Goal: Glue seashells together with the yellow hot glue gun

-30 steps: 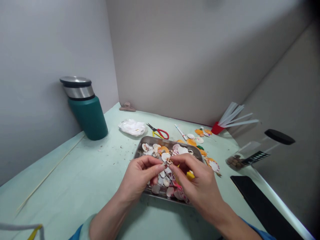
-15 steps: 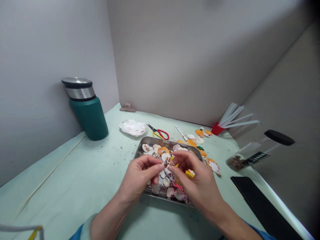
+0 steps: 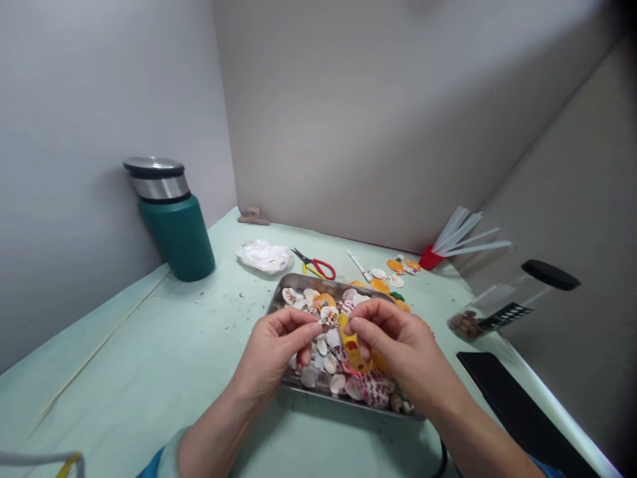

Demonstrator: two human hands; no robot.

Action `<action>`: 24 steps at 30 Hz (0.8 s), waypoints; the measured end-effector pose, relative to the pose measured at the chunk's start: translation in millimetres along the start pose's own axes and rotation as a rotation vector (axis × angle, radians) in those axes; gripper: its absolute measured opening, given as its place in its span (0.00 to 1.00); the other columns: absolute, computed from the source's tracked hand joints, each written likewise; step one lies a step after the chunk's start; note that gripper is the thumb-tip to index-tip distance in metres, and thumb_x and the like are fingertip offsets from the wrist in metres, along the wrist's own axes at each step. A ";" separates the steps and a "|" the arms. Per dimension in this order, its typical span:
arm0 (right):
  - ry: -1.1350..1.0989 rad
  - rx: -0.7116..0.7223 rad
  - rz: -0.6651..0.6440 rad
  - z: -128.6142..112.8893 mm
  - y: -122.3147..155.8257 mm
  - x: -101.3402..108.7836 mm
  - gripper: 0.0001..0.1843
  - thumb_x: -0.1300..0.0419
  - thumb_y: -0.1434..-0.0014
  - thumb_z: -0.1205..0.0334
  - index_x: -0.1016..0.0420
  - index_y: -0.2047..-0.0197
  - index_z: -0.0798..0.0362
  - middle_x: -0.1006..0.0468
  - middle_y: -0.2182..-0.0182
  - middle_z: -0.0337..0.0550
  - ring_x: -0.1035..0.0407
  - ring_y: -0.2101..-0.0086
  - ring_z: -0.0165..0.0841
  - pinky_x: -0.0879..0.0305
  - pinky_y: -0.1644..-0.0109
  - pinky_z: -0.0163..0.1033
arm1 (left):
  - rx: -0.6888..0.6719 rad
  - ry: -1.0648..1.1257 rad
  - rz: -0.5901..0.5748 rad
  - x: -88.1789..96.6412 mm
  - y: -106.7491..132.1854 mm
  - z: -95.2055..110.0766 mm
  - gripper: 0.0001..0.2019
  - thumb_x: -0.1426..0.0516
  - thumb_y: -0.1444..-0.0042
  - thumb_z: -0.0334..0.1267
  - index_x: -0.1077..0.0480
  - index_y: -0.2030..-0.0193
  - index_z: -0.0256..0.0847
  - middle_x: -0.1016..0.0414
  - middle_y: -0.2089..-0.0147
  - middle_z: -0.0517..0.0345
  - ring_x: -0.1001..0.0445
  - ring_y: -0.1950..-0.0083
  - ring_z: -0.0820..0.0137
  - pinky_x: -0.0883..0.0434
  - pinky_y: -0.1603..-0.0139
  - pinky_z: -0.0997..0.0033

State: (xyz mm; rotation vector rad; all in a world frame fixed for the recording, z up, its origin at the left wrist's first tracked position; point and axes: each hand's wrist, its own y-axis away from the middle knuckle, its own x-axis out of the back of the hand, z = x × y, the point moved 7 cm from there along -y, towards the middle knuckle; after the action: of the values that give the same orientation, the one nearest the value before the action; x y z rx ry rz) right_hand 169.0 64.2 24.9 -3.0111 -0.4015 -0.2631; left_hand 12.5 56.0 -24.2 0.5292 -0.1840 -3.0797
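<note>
Left hand (image 3: 279,340): the grip is pinched between thumb and forefinger on a small speckled shell (image 3: 332,317). The shell is located at the tips of the grip, projecting from them toward the right hand (image 3: 401,342). It is positioned above the metal tray (image 3: 297,282), with the loose shells (image 3: 329,364) in the tray behind and below it.

Right hand: the thumb and forefinger of the grip are drawn together. Whether any item lies between them cannot be told. This grip is apart from the speckled shell, with a short gap between the two. A yellow piece (image 3: 350,342) appears just beside and below the right fingertips; contact cannot be confirmed.

The tray rests on the desk (image 3: 149,372), beneath both hands. A larger spotted shell (image 3: 375,390) is located in the near part of the tray, below the right hand. Scissors (image 3: 309,261) lie beyond the far edge of the tray, between a white bag (image 3: 263,256) and a marker pen (image 3: 358,265).
</note>
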 end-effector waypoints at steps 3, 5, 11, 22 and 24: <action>-0.264 -0.122 -0.098 8.3 -2.8 -6.9 0.10 0.40 0.43 0.55 0.30 0.68 0.53 0.31 0.79 0.33 0.42 0.81 0.24 0.46 0.77 0.30 | 0.006 0.013 0.008 0.2 0.0 -0.2 0.09 0.35 0.56 0.38 0.28 0.72 0.36 0.34 0.85 0.66 0.38 0.85 0.81 0.43 0.84 0.81; -0.388 -0.161 -0.131 11.4 -4.2 -8.3 0.10 0.39 0.43 0.55 0.29 0.67 0.54 0.28 0.76 0.35 0.42 0.81 0.22 0.46 0.77 0.30 | 0.007 0.010 0.013 0.4 -0.1 -0.1 0.09 0.35 0.56 0.38 0.28 0.72 0.36 0.34 0.85 0.66 0.38 0.85 0.81 0.43 0.84 0.81; -0.351 -0.100 -0.080 11.6 -5.7 -3.9 0.10 0.41 0.41 0.55 0.26 0.65 0.54 0.27 0.73 0.36 0.41 0.80 0.21 0.44 0.75 0.29 | 0.014 -0.007 0.016 0.9 0.2 0.2 0.09 0.35 0.56 0.39 0.28 0.72 0.36 0.34 0.85 0.66 0.39 0.85 0.81 0.43 0.84 0.82; -0.329 -0.102 -0.100 11.6 -3.0 -7.7 0.12 0.43 0.39 0.56 0.35 0.70 0.53 0.31 0.76 0.35 0.42 0.79 0.24 0.43 0.75 0.31 | 0.027 -0.007 0.015 0.3 0.6 -0.6 0.09 0.35 0.56 0.39 0.28 0.72 0.36 0.33 0.85 0.65 0.39 0.85 0.80 0.43 0.84 0.81; -0.443 -0.150 -0.136 11.9 -2.8 -11.6 0.13 0.46 0.38 0.56 0.37 0.72 0.53 0.32 0.76 0.35 0.44 0.80 0.24 0.44 0.77 0.31 | 0.027 -0.006 0.013 0.1 0.6 -0.5 0.10 0.35 0.56 0.39 0.28 0.72 0.36 0.34 0.85 0.65 0.39 0.85 0.80 0.43 0.84 0.80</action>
State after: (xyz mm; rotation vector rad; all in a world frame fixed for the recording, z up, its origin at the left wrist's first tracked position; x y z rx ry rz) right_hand 159.1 65.4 11.4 -3.1793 -0.6474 0.3924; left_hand 12.5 55.4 -24.7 0.5171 -0.2291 -3.0710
